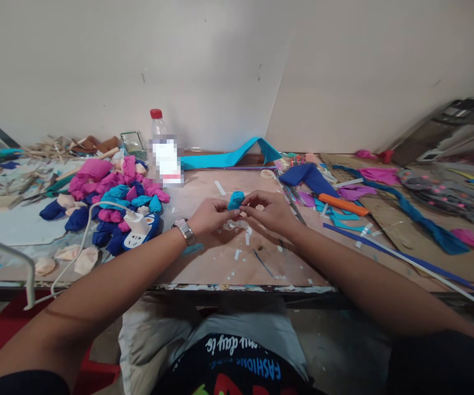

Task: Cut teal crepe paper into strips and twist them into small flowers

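Between my two hands, above the middle of the table (204, 263), is a small bright blue bundle of crepe-like paper (236, 200). My left hand (211, 216), with a wristwatch on its wrist, is closed on the bundle's left side. From the right, my right hand (267, 211) pinches at its lower right edge, thumb and fingertips together. Small white scraps (247, 237) lie on the tabletop below. To the left is a heap of similar bundles (111, 184) in pink, dark blue and light blue.
A plugged-in power strip (138, 237) sits before the heap, its white cable trailing left. Behind stand a red-capped bottle (157, 123) and a blue strip (224, 159). An orange cutter (343, 204), coloured strips and cardboard (401, 230) lie at right.
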Available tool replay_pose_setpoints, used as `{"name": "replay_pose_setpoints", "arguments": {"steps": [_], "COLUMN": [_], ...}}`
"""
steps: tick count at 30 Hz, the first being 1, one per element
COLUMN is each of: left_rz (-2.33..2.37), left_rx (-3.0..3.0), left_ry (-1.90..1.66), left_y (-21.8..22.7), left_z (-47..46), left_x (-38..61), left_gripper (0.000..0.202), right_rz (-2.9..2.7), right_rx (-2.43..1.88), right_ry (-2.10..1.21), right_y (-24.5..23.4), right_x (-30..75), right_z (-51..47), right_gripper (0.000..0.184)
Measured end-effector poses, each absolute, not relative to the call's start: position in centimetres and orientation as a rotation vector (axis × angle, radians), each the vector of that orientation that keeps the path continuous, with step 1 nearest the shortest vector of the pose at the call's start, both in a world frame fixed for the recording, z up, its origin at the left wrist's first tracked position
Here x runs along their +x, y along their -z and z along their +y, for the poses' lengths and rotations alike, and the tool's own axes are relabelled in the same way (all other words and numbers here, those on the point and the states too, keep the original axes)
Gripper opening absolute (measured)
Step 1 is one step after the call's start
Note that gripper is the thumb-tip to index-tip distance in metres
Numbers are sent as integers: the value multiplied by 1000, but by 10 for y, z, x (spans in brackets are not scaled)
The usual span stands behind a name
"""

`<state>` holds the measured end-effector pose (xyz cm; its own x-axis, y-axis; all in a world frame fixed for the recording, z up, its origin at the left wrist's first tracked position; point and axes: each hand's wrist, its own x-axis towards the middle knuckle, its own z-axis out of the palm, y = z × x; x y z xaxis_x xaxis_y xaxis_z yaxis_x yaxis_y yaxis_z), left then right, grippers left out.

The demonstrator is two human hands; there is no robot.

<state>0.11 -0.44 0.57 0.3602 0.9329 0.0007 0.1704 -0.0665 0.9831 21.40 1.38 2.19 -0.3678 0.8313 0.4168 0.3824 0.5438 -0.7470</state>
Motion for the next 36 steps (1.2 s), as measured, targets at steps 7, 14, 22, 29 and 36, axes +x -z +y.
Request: {"name": "replay_pose_setpoints", "arguments": {"steps": [7,14,22,29,36], "left_rz": [1009,1060,1047,1064,1000], "left_rx": [1580,1691,1656,1733,1682], "left_ry": [-896,-881,-989,-987,-1034], "left_y": [-5,-9,-2,-3,-5], "left_z": [-5,-8,-5,-4,-5], "left_x": [1,2,5,3,5], "left_gripper": [31,16,20,25,31], "right_rz": [-1800,-1902,-1969,-2002,-1909], "right_rx": [-927,-874,-941,-1054,-1040], "right_ry": [-1064,-1183,-997,-1015,-1087], "right_y": [-17,-19,-19,-24,-21], "right_x": [211,209,209,210,209], "right_z": [16,14,16,14,15], "right_gripper": [48,58,36,28,31]}}
